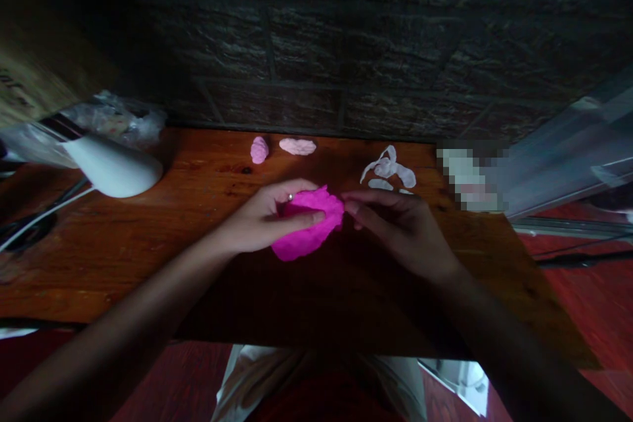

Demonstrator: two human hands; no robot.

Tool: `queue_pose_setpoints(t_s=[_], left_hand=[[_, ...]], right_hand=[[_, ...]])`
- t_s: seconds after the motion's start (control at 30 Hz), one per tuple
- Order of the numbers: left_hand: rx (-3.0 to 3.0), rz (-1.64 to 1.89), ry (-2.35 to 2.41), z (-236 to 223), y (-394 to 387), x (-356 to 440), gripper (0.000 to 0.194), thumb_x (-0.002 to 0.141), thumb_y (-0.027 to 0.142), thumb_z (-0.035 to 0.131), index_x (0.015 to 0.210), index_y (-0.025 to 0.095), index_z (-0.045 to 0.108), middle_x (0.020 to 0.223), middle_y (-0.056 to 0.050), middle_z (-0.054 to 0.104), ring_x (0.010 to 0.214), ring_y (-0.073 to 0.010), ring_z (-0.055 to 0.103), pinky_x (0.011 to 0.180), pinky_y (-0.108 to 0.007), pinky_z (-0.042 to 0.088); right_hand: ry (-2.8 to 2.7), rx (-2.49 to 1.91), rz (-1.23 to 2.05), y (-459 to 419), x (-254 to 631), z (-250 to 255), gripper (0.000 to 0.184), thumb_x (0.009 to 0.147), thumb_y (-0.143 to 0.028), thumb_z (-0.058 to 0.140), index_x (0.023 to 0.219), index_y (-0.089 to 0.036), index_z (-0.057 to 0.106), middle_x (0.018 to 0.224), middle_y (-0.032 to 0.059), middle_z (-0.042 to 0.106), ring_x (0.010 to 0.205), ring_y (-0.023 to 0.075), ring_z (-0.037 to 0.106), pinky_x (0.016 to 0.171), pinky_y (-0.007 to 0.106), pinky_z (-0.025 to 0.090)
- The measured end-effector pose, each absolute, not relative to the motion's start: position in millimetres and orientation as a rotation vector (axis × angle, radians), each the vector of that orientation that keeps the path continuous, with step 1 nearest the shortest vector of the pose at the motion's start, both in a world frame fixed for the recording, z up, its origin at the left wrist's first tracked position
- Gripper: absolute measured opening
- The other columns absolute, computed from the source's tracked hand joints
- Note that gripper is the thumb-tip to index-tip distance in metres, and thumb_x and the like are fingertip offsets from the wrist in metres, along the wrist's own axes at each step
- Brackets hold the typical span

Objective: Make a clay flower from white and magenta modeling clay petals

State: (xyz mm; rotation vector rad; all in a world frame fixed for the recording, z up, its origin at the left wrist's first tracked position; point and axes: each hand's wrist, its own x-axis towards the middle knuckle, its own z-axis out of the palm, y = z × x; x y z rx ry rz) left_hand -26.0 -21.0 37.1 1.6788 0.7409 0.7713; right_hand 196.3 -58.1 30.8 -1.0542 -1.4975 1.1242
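Note:
A thin magenta piece (297,242) with a ragged edge, which looks like flattened modelling clay, is held above the wooden table. My left hand (264,219) grips it from the left, thumb lying across its top and a ring on one finger. At its right edge, my right hand (408,227) pinches the rim between thumb and forefinger. Behind my hands lie a pink lump (259,150) and a paler pink lump (297,146), both wrinkled. Several thin white pieces (384,166), some rounded and one a curved strip, rest beyond my right hand.
The wooden table (198,165) meets a dark brick wall (316,46). A white lamp-like cone (116,165) with a cable stands at the left, before crumpled clear plastic (123,120). A blurred-out object (469,179) and a pale metal frame (558,151) are at the right.

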Motion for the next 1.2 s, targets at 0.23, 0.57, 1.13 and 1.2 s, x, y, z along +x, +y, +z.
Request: queue_pose_setpoints(t_s=[0.23,0.57,1.13,1.2], left_hand=[[1.788,0.648,0.671,35,-24,-22,0.015,0.087,0.015,0.067,0.102,0.014,0.067,0.091,-0.002,0.071,0.076,-0.0098,0.064,0.068,-0.018,0.051],[1.839,0.530,0.672,41,-31,-22,0.012,0.090,0.020,0.065,0.097,0.013,0.071,0.087,-0.002,0.072,0.076,-0.0109,0.064,0.069,-0.019,0.052],[1.890,0.548,0.691,41,-34,-18,0.011,0.093,0.020,0.059,0.092,0.015,0.069,0.086,-0.002,0.071,0.076,-0.0118,0.063,0.068,-0.020,0.050],[1.876,0.531,0.693,41,-34,-17,0.012,0.093,0.021,0.058,0.091,0.015,0.068,0.083,-0.001,0.069,0.073,-0.0112,0.061,0.064,-0.019,0.048]], right_hand=[[-1.520,-1.000,1.121,-61,196,37,0.013,0.088,-0.022,0.072,0.099,-0.022,0.080,0.096,0.0031,0.081,0.084,0.0150,0.074,0.078,0.028,0.061],[-1.631,-0.983,1.287,-61,199,35,0.015,0.088,-0.028,0.072,0.098,-0.021,0.081,0.093,0.0021,0.080,0.082,0.0144,0.073,0.075,0.025,0.057],[-1.572,-0.968,1.417,-59,200,36,0.012,0.086,-0.026,0.073,0.094,-0.017,0.076,0.090,0.0018,0.077,0.081,0.0128,0.070,0.075,0.025,0.056],[-1.583,-0.977,1.427,-60,200,35,0.013,0.086,-0.027,0.074,0.093,-0.017,0.076,0.087,0.0017,0.076,0.079,0.0127,0.069,0.074,0.025,0.056]])
